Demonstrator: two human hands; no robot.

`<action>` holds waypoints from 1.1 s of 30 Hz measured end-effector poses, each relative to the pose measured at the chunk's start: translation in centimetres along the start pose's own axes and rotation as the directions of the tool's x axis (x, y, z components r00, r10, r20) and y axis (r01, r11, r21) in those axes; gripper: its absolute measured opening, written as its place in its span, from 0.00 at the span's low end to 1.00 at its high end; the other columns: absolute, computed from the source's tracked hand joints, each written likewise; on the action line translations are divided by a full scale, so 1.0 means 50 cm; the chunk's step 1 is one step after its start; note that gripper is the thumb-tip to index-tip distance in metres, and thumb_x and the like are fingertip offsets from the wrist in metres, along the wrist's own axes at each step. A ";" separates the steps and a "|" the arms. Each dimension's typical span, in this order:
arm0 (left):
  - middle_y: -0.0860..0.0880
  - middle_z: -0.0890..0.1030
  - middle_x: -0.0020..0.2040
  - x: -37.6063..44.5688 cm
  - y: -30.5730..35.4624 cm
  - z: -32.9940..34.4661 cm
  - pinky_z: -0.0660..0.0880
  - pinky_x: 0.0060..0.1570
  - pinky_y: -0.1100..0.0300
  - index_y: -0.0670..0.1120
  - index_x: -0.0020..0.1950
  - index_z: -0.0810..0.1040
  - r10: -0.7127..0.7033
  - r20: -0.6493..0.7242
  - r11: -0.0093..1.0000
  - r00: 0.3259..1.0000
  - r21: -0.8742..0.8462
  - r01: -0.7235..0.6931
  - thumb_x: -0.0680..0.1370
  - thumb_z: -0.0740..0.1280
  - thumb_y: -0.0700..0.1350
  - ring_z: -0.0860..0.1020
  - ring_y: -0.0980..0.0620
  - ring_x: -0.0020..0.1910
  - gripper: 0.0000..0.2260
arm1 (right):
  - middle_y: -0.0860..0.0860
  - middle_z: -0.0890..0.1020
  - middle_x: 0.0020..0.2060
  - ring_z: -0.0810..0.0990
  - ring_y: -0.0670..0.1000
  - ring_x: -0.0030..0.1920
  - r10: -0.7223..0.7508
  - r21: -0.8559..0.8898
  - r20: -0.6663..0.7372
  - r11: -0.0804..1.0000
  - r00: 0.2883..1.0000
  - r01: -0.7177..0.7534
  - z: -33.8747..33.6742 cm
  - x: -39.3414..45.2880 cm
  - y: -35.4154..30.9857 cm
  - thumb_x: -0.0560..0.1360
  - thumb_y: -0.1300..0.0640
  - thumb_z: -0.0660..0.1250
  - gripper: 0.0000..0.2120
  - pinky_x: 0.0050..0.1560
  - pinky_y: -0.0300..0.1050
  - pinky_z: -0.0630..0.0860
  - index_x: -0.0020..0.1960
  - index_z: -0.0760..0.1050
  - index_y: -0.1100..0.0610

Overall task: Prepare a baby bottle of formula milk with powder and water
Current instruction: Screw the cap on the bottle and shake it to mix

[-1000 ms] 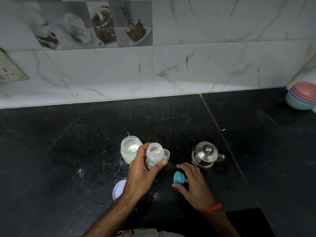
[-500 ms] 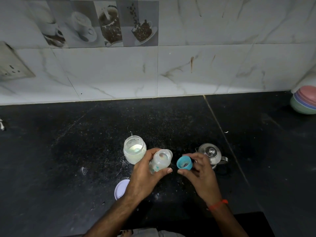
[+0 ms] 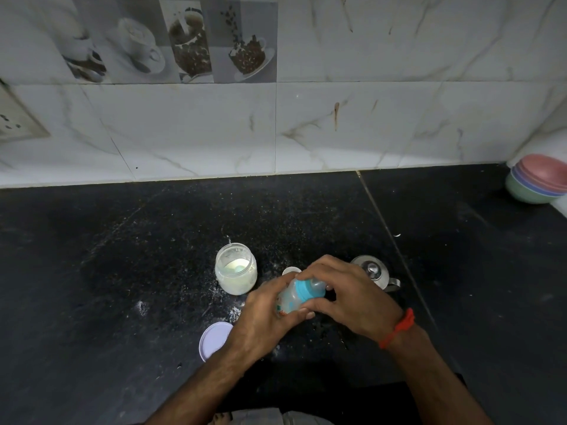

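Both hands meet on a tilted bottle above a dark surface.

The left hand [image 3: 264,314] grips the bottle [image 3: 290,299] by its body, neck leaning right; the right hand [image 3: 349,296] closes round the blue cap [image 3: 308,288] seated on it. Just left stands an open jar [image 3: 235,268] holding pale powder, its white lid [image 3: 214,340] flat on the surface [image 3: 122,271] nearer the camera. A steel pot [image 3: 376,273] sits behind the right hand. Stacked bowls [image 3: 537,179] rest far right by the tiled wall [image 3: 368,118]. A red thread [image 3: 399,328] circles the right wrist.

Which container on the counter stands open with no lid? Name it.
The glass jar, left of both hands, stands open with white powder inside. The steel pot wears its knobbed lid, and the baby bottle has its blue cap on.
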State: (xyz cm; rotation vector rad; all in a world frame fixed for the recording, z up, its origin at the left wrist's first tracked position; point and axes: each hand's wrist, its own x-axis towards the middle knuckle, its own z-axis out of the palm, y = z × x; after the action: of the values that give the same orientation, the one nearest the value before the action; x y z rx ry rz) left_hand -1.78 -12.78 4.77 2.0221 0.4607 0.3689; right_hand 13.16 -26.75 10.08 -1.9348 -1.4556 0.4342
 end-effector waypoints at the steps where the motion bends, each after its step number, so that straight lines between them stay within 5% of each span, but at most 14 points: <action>1: 0.59 0.83 0.60 0.002 0.000 -0.003 0.80 0.60 0.52 0.61 0.69 0.75 0.012 0.001 1.000 1.000 0.012 -0.012 0.71 0.78 0.60 0.81 0.57 0.60 0.28 | 0.42 0.78 0.55 0.78 0.41 0.56 0.021 0.004 0.008 1.000 1.000 -0.021 -0.005 0.003 -0.002 0.72 0.48 0.78 0.20 0.56 0.35 0.75 0.62 0.80 0.48; 5: 0.58 0.83 0.61 0.004 0.004 -0.009 0.79 0.61 0.53 0.59 0.70 0.76 0.016 0.014 1.000 1.000 0.014 -0.016 0.71 0.79 0.58 0.81 0.58 0.61 0.29 | 0.42 0.79 0.49 0.79 0.42 0.48 0.103 -0.076 -0.017 0.992 0.995 -0.104 -0.005 0.009 -0.010 0.70 0.30 0.69 0.25 0.49 0.41 0.79 0.56 0.79 0.49; 9: 0.61 0.82 0.63 -0.001 0.013 -0.004 0.78 0.63 0.54 0.60 0.69 0.77 0.013 0.019 1.000 1.000 -0.008 -0.013 0.69 0.78 0.59 0.79 0.61 0.63 0.29 | 0.45 0.82 0.32 0.80 0.44 0.33 0.187 -0.288 -0.279 0.919 0.942 -0.268 0.023 0.010 -0.028 0.67 0.16 0.54 0.36 0.35 0.45 0.79 0.43 0.76 0.49; 11: 0.60 0.82 0.62 0.000 0.014 -0.007 0.78 0.62 0.55 0.60 0.69 0.77 0.014 0.010 1.000 1.000 -0.010 -0.014 0.69 0.78 0.61 0.80 0.60 0.62 0.29 | 0.46 0.82 0.32 0.81 0.43 0.33 0.260 -0.171 -0.292 0.933 0.920 -0.317 0.018 0.011 -0.037 0.66 0.15 0.49 0.40 0.38 0.47 0.81 0.48 0.78 0.47; 14: 0.61 0.84 0.60 0.002 0.012 -0.022 0.78 0.60 0.62 0.63 0.67 0.76 -0.006 -0.022 0.998 1.000 -0.059 0.005 0.71 0.81 0.53 0.81 0.61 0.60 0.27 | 0.48 0.84 0.33 0.84 0.46 0.35 0.307 0.208 -0.127 0.938 0.943 -0.277 -0.015 0.006 -0.037 0.70 0.20 0.57 0.36 0.43 0.51 0.82 0.67 0.73 0.43; 17: 0.63 0.83 0.59 0.005 0.014 -0.035 0.79 0.58 0.62 0.65 0.65 0.75 -0.021 -0.016 0.994 1.000 -0.111 0.019 0.71 0.81 0.50 0.81 0.60 0.59 0.26 | 0.47 0.83 0.40 0.79 0.49 0.34 0.196 0.263 0.080 0.942 0.977 -0.210 -0.040 -0.001 -0.022 0.72 0.35 0.69 0.32 0.39 0.47 0.78 0.75 0.68 0.40; 20: 0.65 0.82 0.60 0.004 0.024 -0.036 0.78 0.58 0.65 0.66 0.64 0.76 -0.005 -0.010 0.990 1.000 -0.144 0.003 0.71 0.81 0.50 0.81 0.61 0.60 0.26 | 0.47 0.80 0.38 0.76 0.50 0.35 0.168 0.341 0.033 0.925 0.985 -0.169 -0.026 0.000 -0.014 0.72 0.41 0.74 0.25 0.39 0.51 0.77 0.68 0.76 0.43; 22: 0.64 0.83 0.60 0.004 0.030 -0.031 0.79 0.58 0.65 0.66 0.64 0.76 0.007 -0.004 0.987 1.000 -0.161 -0.008 0.71 0.81 0.50 0.81 0.61 0.59 0.27 | 0.49 0.79 0.35 0.76 0.51 0.34 0.224 0.346 -0.075 0.920 0.972 -0.185 -0.016 0.002 -0.020 0.68 0.34 0.76 0.24 0.38 0.55 0.78 0.57 0.77 0.46; 24: 0.60 0.84 0.60 0.004 0.035 -0.027 0.81 0.58 0.60 0.66 0.65 0.77 0.014 0.007 0.981 1.000 -0.194 -0.013 0.71 0.81 0.50 0.82 0.58 0.59 0.27 | 0.45 0.76 0.32 0.73 0.43 0.32 0.282 0.261 -0.166 0.936 0.945 -0.234 -0.005 0.006 -0.036 0.63 0.26 0.73 0.29 0.34 0.45 0.75 0.50 0.73 0.47; 26: 0.59 0.84 0.60 0.006 0.039 -0.024 0.81 0.59 0.57 0.63 0.66 0.78 0.024 -0.001 0.976 1.000 -0.218 -0.024 0.71 0.82 0.50 0.83 0.56 0.60 0.27 | 0.42 0.77 0.37 0.75 0.40 0.36 0.341 0.334 -0.222 0.907 0.914 -0.257 0.009 0.008 -0.057 0.64 0.26 0.72 0.30 0.38 0.39 0.75 0.51 0.71 0.48; 30: 0.61 0.84 0.59 0.015 0.047 -0.026 0.79 0.59 0.62 0.62 0.66 0.77 0.001 -0.053 0.965 0.999 -0.262 -0.015 0.72 0.81 0.48 0.82 0.58 0.59 0.26 | 0.46 0.79 0.66 0.79 0.43 0.65 0.387 0.672 -0.133 0.712 0.913 -0.204 0.018 0.000 -0.085 0.70 0.32 0.65 0.28 0.62 0.39 0.77 0.65 0.78 0.46; 33: 0.63 0.85 0.57 0.026 0.049 -0.041 0.79 0.56 0.64 0.63 0.65 0.76 -0.087 -0.117 0.951 0.989 -0.304 0.048 0.72 0.79 0.53 0.82 0.62 0.57 0.23 | 0.45 0.83 0.64 0.78 0.42 0.67 0.365 0.732 -0.198 0.673 0.910 -0.110 0.012 -0.020 -0.099 0.74 0.37 0.63 0.25 0.66 0.41 0.75 0.60 0.84 0.51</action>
State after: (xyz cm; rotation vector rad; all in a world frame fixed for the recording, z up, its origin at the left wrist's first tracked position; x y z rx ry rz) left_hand -1.16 -11.67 7.98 1.6888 0.5197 0.4990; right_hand 8.89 -26.74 12.90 -1.4513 -0.6448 0.6433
